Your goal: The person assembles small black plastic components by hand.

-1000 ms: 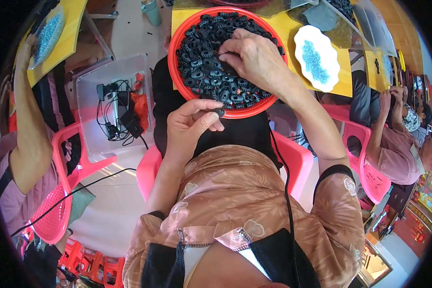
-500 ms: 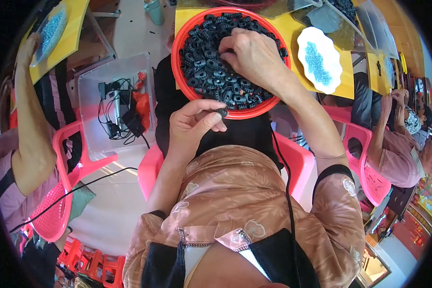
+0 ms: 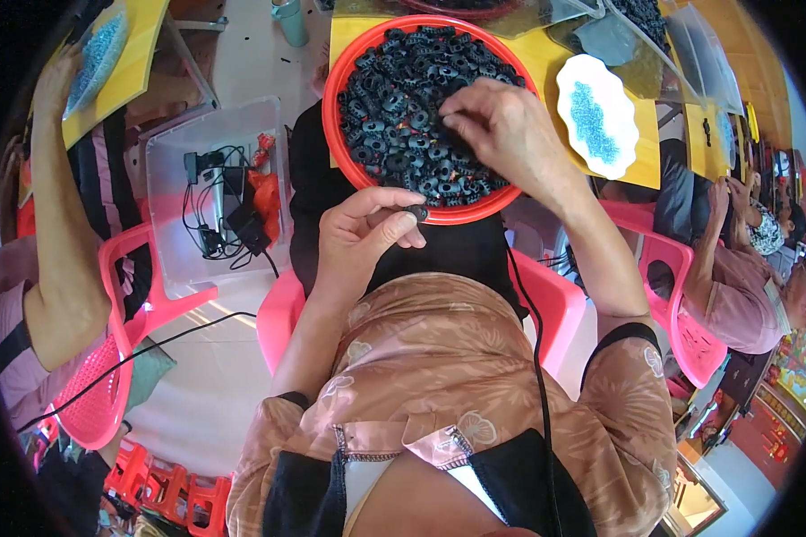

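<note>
A red round basin (image 3: 333,125) sits in front of me at the table's edge, heaped with small black plastic pieces (image 3: 398,94) that have holes in them. Just left of its near rim, my left hand (image 3: 356,240) is closed, pinching one black plastic piece (image 3: 417,213) between thumb and index finger. Over the right half of the heap is my right hand (image 3: 521,130), its thumb and fingers drawn together; whatever may be in that pinch is hidden. To the right of the basin stands a white scalloped plate (image 3: 568,80) with tiny clear-blue pieces (image 3: 589,121) on it.
A yellow tabletop (image 3: 640,166) lies under the plate. On the left, a clear plastic box (image 3: 166,188) contains black cables and adapters. Co-workers sit on both sides; one arm (image 3: 52,215) reaches to a plate at far left. A black cable (image 3: 539,358) hangs down my front.
My right hand has shifted right and slightly nearer to me over the heap, uncovering more black pieces. My left hand keeps its pinch almost in place.
</note>
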Available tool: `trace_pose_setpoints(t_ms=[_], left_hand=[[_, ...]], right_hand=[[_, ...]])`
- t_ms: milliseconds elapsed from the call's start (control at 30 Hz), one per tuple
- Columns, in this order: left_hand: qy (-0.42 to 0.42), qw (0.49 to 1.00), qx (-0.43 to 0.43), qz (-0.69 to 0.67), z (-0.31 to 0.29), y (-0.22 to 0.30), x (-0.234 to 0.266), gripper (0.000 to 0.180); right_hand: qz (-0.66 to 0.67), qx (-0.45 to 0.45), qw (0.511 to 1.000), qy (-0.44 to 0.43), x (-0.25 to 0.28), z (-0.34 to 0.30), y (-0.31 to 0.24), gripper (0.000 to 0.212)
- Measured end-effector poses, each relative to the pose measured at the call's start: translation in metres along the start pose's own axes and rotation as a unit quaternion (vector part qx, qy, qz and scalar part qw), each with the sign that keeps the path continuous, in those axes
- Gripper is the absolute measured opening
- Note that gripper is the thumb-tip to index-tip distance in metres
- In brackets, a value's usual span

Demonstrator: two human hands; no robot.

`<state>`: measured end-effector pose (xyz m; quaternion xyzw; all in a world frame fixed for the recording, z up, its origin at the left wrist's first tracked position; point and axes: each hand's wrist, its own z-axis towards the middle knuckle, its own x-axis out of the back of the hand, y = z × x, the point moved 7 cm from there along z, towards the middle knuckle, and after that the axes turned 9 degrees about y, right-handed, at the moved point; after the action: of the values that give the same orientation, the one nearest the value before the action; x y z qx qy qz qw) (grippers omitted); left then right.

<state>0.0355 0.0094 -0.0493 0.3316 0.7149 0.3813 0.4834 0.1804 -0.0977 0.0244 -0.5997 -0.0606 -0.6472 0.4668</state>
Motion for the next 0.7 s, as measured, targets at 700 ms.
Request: trace_pose_setpoints(t_ms=[700], left_hand=[[0.002,1.0,-0.005,-0.005,0.002,0.001,0.001,0.017]], right_hand=[[-0.011,-0.015,0.998,0.063,-0.019,0.036,0.013,0.011]])
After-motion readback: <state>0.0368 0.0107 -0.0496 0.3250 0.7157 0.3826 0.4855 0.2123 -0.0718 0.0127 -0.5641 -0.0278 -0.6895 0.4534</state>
